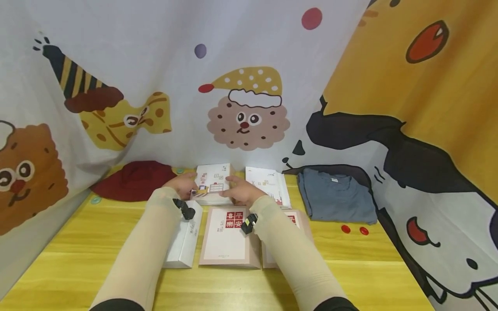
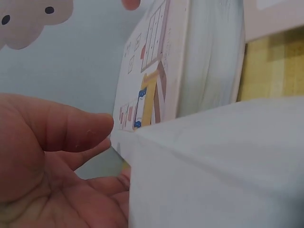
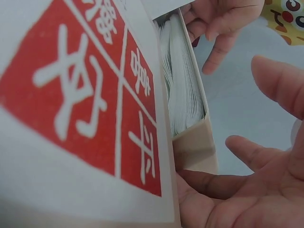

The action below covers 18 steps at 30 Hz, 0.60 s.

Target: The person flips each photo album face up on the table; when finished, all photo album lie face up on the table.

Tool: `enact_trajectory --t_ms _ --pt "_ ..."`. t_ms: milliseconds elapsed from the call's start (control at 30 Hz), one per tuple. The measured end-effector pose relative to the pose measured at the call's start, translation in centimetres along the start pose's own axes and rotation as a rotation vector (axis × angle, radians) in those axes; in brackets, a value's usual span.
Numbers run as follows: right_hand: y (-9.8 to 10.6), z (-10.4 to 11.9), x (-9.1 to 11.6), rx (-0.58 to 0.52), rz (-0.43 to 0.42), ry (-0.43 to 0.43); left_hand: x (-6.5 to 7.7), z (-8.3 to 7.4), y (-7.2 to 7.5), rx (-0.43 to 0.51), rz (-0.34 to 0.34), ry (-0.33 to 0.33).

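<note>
A thick white book (image 1: 210, 183) with printed drawings lies in the back row, its page edges showing in both wrist views. At its left side is my left hand (image 1: 182, 185), the thumb (image 2: 76, 126) beside the cover and the fingers reaching low. My right hand (image 1: 243, 192) is at the book's right side, its fingers extended; in the right wrist view the thumb and index finger stand apart from it. In front lie a plain white box-like block (image 1: 186, 235), a pink-edged block (image 1: 223, 239) with red square characters, and a similar block (image 1: 292, 216) partly hidden by my right arm.
Right of the book lies another white printed block (image 1: 266, 183). A dark red hat (image 1: 134, 180) sits at the left, a folded grey-blue shirt (image 1: 336, 194) at the right. Two red discs (image 1: 355, 230) lie before the shirt. A patterned curtain (image 1: 167, 65) hangs behind the yellow wooden table (image 1: 229, 289).
</note>
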State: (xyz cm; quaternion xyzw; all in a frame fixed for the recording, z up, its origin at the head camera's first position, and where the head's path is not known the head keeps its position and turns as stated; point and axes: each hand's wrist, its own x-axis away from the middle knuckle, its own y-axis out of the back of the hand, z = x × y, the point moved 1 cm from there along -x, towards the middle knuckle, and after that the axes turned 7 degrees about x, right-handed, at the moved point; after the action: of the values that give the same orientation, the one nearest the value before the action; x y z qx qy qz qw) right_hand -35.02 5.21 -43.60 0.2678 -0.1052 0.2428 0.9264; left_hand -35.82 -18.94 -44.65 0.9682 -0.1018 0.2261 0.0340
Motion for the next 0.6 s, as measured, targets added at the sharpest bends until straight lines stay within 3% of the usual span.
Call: enact_trajectory --t_ms 333,467,600 --pt "0.5 -0.2 -0.1 0.02 0.012 -0.005 -0.2 -0.3 -0.2 0.066 0.034 -0.035" --pt "0.6 -0.2 -0.2 0.058 0.007 -0.005 0.0 -0.7 -0.5 0.084 0.037 -0.104" --pt "0.4 0.2 -0.3 0.192 -0.043 0.004 0.6 -1.2 -0.8 0.016 -0.003 -0.166"
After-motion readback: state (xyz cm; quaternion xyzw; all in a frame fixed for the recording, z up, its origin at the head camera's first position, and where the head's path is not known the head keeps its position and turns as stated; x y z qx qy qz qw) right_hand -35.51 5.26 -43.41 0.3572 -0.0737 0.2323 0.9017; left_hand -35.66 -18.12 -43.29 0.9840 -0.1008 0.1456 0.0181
